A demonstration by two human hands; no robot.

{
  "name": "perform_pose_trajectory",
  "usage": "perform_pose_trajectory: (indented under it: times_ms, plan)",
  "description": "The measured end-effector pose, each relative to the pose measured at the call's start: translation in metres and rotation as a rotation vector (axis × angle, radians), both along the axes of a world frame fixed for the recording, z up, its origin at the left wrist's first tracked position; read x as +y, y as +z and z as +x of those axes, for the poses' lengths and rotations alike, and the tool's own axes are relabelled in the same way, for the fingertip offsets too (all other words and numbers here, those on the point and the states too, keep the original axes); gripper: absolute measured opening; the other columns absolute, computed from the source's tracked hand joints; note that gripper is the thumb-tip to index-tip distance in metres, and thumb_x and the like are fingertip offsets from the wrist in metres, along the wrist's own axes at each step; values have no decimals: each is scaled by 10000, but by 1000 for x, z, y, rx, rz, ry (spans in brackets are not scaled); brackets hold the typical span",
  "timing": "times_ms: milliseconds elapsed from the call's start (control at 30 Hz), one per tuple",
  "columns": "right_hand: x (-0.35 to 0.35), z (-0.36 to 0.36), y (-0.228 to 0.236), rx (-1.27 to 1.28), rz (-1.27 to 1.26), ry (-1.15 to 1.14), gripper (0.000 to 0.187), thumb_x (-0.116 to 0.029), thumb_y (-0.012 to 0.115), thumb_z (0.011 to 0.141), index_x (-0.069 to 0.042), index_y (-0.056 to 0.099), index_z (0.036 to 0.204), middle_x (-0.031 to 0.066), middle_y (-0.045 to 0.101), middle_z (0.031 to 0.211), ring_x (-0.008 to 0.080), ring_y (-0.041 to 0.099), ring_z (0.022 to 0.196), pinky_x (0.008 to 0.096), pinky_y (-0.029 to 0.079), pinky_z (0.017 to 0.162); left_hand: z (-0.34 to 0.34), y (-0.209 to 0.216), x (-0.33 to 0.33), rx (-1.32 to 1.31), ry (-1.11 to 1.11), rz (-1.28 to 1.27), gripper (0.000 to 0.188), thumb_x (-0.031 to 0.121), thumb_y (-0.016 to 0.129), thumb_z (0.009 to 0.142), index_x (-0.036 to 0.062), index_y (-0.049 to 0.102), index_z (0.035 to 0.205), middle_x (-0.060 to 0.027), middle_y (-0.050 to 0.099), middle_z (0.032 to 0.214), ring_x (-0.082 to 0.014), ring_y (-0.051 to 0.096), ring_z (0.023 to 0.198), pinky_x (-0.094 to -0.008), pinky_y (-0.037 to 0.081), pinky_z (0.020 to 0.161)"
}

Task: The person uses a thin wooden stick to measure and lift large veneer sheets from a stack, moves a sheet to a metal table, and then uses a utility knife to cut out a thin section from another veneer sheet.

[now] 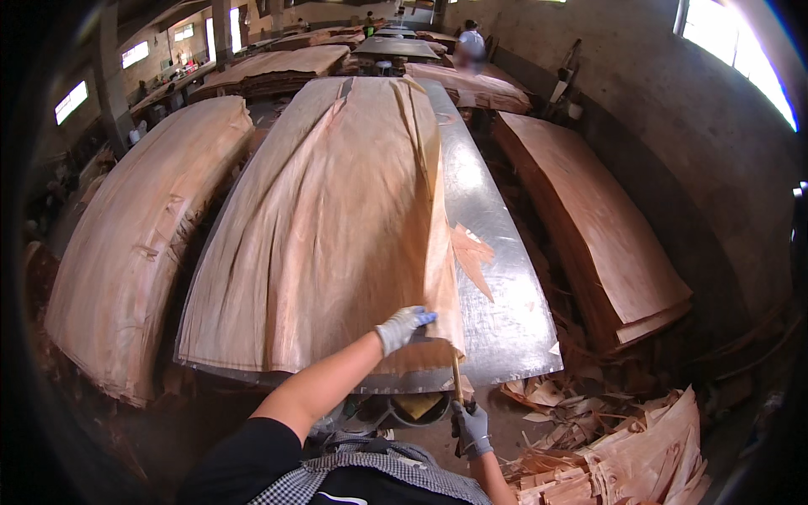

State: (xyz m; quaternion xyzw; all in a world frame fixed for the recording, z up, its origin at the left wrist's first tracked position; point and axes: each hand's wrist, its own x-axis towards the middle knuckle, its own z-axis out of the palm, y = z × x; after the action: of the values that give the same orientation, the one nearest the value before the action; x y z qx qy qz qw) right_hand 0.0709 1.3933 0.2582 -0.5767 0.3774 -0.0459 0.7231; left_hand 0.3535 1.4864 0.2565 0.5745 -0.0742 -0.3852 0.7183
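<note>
A long grey sheet-metal table [497, 278] runs from 6 o'clock up toward 12, and most of it lies under a broad, thin, pale-brown sheet of wood veneer [328, 219] whose right edge is lifted and curls along the middle. At 9 o'clock a thick, bowed stack of the same veneer [135, 244] sits beside the table, and at 3 o'clock a second flat stack [589, 227] lies along the grey wall; more stacks crowd the far end near 12. A heap of splintered veneer offcuts [623, 454] fills the floor at 5 o'clock. The left hand [401, 326], in a grey glove, pinches the sheet's near right corner. Below it the right hand [471, 427], also gloved, is closed around a slim wooden stick [457, 375] standing upright at the table's near edge.
</note>
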Motion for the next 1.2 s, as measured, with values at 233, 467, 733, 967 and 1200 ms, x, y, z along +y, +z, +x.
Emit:
perform_pose_trajectory:
  times_ms: [233,467,733,967,1200]
  plan:
    - [-2,7,-1,15,69,21,247,-293,627,853,-78,526,784,12,478,532,123,445,383,274,368,333,-8,-9,92,273,20,23,82,153,630,832,81,590,839,-33,569,735,-175,554,661,-379,549,648]
    - [-29,64,9,8,-102,-6,300,-374,605,855,-108,491,778,27,480,527,148,435,356,295,371,316,-53,-55,84,-73,-138,308,264,311,649,817,51,640,864,-38,582,759,-154,495,640,-304,425,626]
    - [-84,81,4,79,-416,-100,253,-217,720,760,-94,527,651,13,498,507,117,428,345,275,339,317,-45,-60,196,-791,420,526,316,244,566,822,9,587,1031,-211,602,958,-389,568,863,-435,459,769]
    - [-27,-8,-20,68,-496,-180,146,-144,680,781,-46,584,733,-7,500,524,84,442,416,258,357,383,-95,-83,403,-751,334,1563,757,417,598,746,48,347,1357,-215,224,1442,-386,145,1347,-560,75,1071]
    - [-79,47,-53,-97,-566,-191,246,-214,701,768,-65,548,646,-5,491,506,98,423,396,277,332,372,-32,-79,368,-853,273,1542,760,458,583,754,58,343,1354,-204,243,1439,-379,187,1334,-531,77,1084]
